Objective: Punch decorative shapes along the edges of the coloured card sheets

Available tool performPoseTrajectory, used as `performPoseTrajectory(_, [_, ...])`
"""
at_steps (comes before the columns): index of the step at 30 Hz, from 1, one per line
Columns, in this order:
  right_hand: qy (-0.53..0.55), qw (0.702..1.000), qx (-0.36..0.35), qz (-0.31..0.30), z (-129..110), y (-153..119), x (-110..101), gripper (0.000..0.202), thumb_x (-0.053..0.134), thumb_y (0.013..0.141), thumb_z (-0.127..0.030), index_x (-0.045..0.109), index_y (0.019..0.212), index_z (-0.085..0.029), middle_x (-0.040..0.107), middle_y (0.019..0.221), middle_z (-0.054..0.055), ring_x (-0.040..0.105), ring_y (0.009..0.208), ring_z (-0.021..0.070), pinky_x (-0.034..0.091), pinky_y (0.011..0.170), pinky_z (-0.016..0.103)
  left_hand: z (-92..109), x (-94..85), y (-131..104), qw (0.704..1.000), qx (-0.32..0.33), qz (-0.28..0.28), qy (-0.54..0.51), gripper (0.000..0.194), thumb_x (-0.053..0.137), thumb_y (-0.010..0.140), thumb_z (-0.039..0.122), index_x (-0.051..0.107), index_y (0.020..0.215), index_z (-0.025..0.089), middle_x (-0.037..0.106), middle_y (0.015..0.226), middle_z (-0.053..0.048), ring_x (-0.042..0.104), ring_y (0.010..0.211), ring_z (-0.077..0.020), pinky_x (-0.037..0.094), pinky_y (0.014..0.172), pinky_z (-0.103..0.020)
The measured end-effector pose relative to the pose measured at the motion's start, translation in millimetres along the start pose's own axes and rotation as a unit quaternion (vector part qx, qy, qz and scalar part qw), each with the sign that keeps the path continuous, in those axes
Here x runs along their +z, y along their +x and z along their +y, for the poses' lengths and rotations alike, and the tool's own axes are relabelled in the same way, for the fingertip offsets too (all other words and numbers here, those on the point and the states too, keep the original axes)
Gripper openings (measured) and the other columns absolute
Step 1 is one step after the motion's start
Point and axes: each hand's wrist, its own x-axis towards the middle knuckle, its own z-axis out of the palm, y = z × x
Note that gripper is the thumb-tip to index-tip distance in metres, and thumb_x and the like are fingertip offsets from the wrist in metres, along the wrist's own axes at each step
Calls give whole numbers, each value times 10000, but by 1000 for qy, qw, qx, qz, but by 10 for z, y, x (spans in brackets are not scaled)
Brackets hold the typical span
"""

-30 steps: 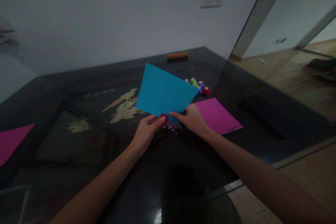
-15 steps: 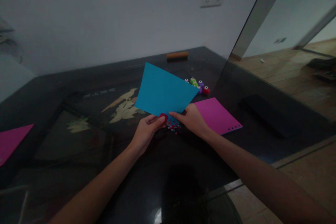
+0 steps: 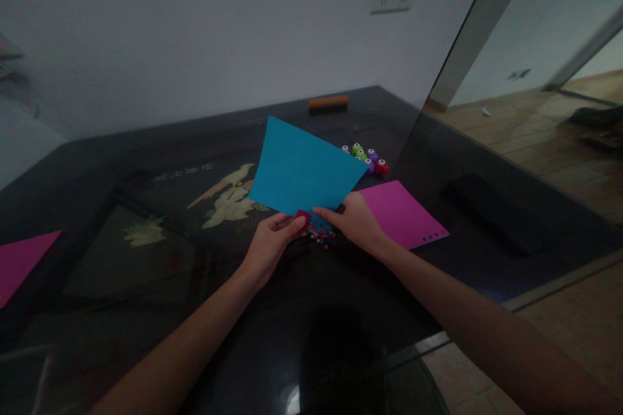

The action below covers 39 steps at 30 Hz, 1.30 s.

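Note:
A blue sheet of paper (image 3: 306,165) is held up at a tilt over the table. My right hand (image 3: 360,224) is closed on its lower right side, thumb in front and fingers behind. In my left hand (image 3: 277,237) is a small red paper punch (image 3: 302,217), pinched under the thumb at the paper's bottom edge. The punch is partly covered by my fingers. Tiny coloured paper cut-outs (image 3: 321,233) lie in a loose pile just below the paper, between both hands.
A pink sheet (image 3: 402,214) with several holes along one edge lies to the right, another pink sheet (image 3: 24,262) at far left. Several eyed, colourful punches (image 3: 370,159) stand behind the blue paper. An orange-brown cylinder (image 3: 328,102) rests near the wall, a dark oblong (image 3: 501,214) at right.

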Motion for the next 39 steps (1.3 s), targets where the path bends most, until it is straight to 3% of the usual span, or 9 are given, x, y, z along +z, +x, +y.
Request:
performPoseTrajectory(28, [3,1000,-10,-7,-16,-11,1,196,637,770,-317,612,687,-141,611,616,22,506,567,122,351,540,246,15,13,-19,1000,-3,15,6,246,775,624,303,691,759,117,696,755,-39,633,704,-130,495,753,-272])
performPoseTrajectory(39, [-3,1000,-5,-8,-28,-17,-7,225,634,770,-325,592,656,-136,592,576,10,466,503,103,323,494,236,16,22,-41,1000,3,19,15,247,771,628,313,699,767,121,701,763,-44,630,693,-130,489,759,-276])
